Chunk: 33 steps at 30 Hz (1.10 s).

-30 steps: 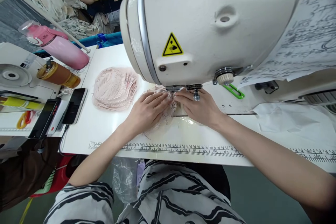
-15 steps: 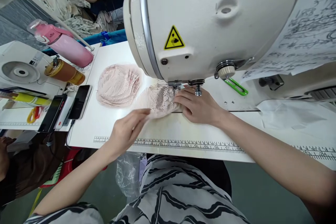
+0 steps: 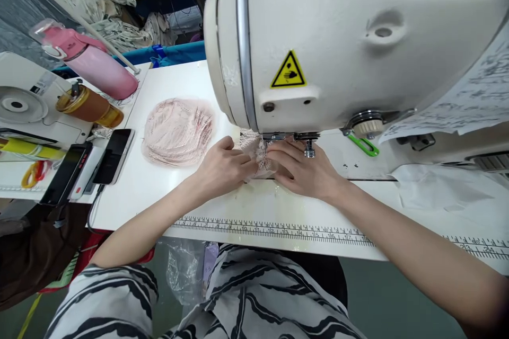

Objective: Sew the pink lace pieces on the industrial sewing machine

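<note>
A pale pink lace piece lies under the presser foot area of the white sewing machine. My left hand is closed with its fingers curled on the lace's left side, hiding much of it. From the other side, my right hand rests flat on the lace's right edge, fingers stretched and a little apart beside the metal foot parts. The needle itself is hidden behind the machine head. To the left sits a stack of pink lace pieces on the white table.
A phone, a pink bottle and a brown cup stand at the left. A printed ruler runs along the table's front edge. Beyond the right hand lie a green tool and white cloth. Another person sits behind.
My left hand has moved right and in toward the machine, from the lace's outer edge to close beside my right hand. The right hand stays on the lace. The view has shifted slightly.
</note>
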Each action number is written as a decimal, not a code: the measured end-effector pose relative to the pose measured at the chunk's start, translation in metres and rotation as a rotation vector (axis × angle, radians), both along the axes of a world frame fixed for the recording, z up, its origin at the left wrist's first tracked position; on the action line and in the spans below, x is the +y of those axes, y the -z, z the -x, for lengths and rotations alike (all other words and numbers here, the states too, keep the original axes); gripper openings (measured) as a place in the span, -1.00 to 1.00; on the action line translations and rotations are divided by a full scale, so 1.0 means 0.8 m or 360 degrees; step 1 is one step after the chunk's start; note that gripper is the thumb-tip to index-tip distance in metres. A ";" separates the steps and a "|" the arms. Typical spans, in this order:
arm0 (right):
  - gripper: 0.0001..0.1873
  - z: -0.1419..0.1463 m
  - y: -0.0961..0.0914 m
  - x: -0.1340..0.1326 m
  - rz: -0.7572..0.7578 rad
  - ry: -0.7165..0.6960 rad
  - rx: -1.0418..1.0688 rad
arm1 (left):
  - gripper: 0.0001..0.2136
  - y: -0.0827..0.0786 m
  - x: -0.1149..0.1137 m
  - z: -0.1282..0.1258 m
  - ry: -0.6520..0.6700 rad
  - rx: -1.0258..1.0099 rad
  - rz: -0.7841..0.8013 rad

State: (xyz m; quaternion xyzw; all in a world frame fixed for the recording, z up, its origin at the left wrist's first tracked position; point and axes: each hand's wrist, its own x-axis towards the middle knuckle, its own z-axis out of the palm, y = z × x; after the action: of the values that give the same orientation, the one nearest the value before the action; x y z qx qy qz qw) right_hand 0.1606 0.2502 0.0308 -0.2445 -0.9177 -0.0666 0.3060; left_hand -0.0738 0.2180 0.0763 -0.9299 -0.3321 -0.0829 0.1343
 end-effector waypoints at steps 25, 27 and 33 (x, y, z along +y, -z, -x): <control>-0.74 0.009 0.009 -0.006 0.0132 -0.0100 -0.0223 | -0.59 0.044 0.007 0.004 -0.0006 -0.0268 0.0227; -0.75 0.010 0.008 -0.008 0.0115 -0.0092 -0.0230 | -0.58 0.044 0.009 0.005 0.0002 -0.0262 0.0239; -0.77 0.013 0.011 -0.011 0.0108 -0.0105 -0.0207 | -0.60 0.044 0.013 0.011 0.0084 -0.0310 0.0208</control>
State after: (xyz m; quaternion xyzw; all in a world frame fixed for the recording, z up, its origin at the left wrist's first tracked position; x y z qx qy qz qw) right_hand 0.1504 0.2417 0.0222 -0.2194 -0.9449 -0.0409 0.2395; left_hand -0.0830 0.2285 0.0414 -0.9327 -0.3236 -0.1547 0.0384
